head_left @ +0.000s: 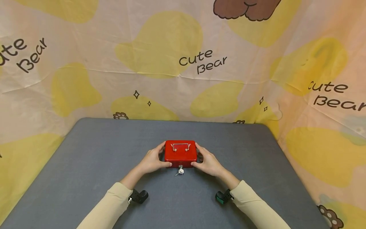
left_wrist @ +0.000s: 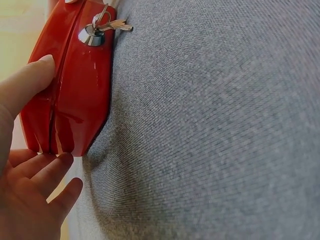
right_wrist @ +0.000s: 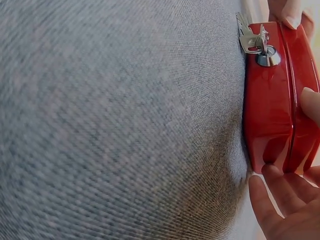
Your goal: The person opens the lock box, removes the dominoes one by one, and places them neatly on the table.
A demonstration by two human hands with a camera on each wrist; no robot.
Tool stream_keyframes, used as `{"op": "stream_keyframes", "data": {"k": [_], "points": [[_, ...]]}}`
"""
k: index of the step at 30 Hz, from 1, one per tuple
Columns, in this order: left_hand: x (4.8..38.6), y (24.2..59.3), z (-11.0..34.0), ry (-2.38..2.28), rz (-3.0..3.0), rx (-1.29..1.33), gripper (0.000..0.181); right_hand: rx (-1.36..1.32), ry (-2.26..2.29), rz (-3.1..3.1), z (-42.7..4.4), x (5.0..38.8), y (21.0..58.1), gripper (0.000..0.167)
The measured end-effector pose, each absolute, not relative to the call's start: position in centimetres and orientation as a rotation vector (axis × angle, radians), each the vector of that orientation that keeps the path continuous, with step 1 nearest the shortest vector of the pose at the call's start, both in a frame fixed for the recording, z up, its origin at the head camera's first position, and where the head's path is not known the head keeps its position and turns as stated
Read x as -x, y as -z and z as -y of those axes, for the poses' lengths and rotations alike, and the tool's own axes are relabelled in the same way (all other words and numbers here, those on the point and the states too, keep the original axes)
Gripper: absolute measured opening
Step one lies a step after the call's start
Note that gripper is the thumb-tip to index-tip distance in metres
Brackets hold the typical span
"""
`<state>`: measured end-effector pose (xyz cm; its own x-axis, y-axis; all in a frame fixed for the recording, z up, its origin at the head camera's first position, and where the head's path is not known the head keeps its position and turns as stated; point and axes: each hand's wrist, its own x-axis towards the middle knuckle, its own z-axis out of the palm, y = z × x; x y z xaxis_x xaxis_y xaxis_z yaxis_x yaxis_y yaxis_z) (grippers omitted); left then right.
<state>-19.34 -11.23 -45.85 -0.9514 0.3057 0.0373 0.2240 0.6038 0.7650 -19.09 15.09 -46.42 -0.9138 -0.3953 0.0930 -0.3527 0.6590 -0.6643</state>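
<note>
A small red cash box [head_left: 180,156] sits on the grey table, its lid down and a wire handle [head_left: 180,145] on top. Keys [right_wrist: 251,41] hang from the round silver lock [left_wrist: 91,36] on its front. My left hand [head_left: 151,161] grips the left end, thumb on the front of the lid and fingertips against the side. At the opposite end, my right hand [head_left: 210,162] holds the box the same way, its thumb [right_wrist: 311,104] on the lid's front. The far fingers of both hands are partly hidden behind the box in the head view.
Grey fabric covers the table [head_left: 85,152] around the box. Behind and beside it hangs a printed cloth [head_left: 160,47] with yellow patches and "Cute Bear" lettering. Black devices [head_left: 139,196] are strapped to both wrists, below the cream sleeves [head_left: 110,203].
</note>
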Motion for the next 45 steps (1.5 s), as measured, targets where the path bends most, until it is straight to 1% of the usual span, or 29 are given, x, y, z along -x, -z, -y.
{"op": "stream_keyframes", "data": {"k": [10, 28, 35, 45], "points": [[19.1, 45.6, 11.3, -1.232, -2.742, -0.463, 0.094, 0.625, 1.130, -2.812, -15.2, 19.2, 46.7, 0.082], [19.4, 45.0, 11.6, -1.249, -2.716, -0.450, 0.088, 0.663, 1.179, -2.819, -15.4, 19.3, 45.8, 0.076], [19.4, 45.0, 11.7, -1.312, -2.702, -0.436, 0.082, 0.600, 1.255, -2.793, -15.4, 19.3, 45.4, 0.070], [19.7, 44.6, 11.5, -1.421, -2.692, -0.349, 0.071, 0.461, 1.331, -2.784, -15.2, 19.7, 44.9, 0.057]]}}
